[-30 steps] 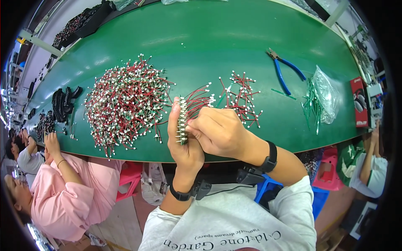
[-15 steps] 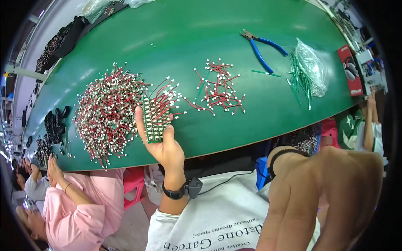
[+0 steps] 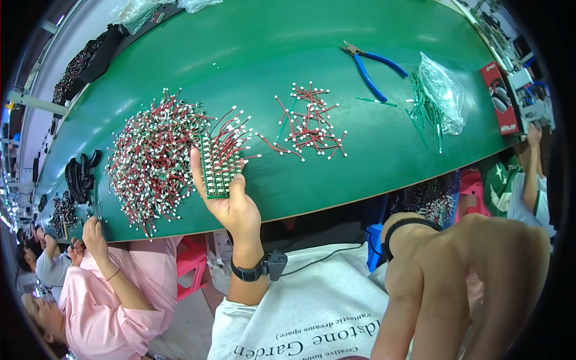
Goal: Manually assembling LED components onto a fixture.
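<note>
"Where's our circuit board (image 3: 217, 180)?"
"Held in our left hand (image 3: 240, 213), beside the wired pile (image 3: 157, 153); we can't tell if our right hand (image 3: 450, 282) is empty."
"The risk?"
"Its red leads (image 3: 228, 139) could snag that pile if we swing close."

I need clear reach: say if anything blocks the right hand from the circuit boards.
Only the left hand, its thumb at the lower right of the circuit boards; nothing else visible separates them from the right hand.

Circuit panel (image 3: 217, 174) with red wires (image 3: 228, 139) in the left fingers (image 3: 238, 188), beside a pile of wired pieces (image 3: 153, 159).
</note>
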### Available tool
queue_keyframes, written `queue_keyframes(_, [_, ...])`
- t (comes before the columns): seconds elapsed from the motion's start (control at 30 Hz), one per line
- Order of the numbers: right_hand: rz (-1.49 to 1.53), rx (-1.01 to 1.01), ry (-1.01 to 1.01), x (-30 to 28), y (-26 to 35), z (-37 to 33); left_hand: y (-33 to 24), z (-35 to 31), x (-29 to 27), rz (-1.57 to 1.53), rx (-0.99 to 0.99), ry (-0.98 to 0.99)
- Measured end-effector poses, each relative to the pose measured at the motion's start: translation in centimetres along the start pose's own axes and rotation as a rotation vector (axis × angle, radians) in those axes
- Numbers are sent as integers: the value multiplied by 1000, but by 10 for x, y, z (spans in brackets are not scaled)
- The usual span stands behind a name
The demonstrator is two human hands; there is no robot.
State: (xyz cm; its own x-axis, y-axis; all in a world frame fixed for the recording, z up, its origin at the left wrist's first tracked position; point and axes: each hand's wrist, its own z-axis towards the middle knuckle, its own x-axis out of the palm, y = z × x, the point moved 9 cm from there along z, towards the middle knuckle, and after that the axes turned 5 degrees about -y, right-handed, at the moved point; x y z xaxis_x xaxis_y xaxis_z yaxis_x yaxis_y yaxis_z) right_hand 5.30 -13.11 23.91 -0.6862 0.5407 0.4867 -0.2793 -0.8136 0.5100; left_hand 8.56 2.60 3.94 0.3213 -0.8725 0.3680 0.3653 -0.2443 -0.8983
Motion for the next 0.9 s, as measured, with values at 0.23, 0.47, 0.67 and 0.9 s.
queue_keyframes(0.23, [11, 17, 12, 9, 4, -2, 0, 0, 1, -8, 7, -6])
queue_keyframes(0.47, [33, 40, 21, 13, 8, -6, -1, 1, -3, -45, -5, -15])
queue_keyframes(0.67, [31, 57, 17, 11, 9, -3, 3, 0, 0, -54, -29, -18])
queue_keyframes(0.9, [56, 82, 26, 13, 8, -3, 0, 1, -3, -46, -23, -28])
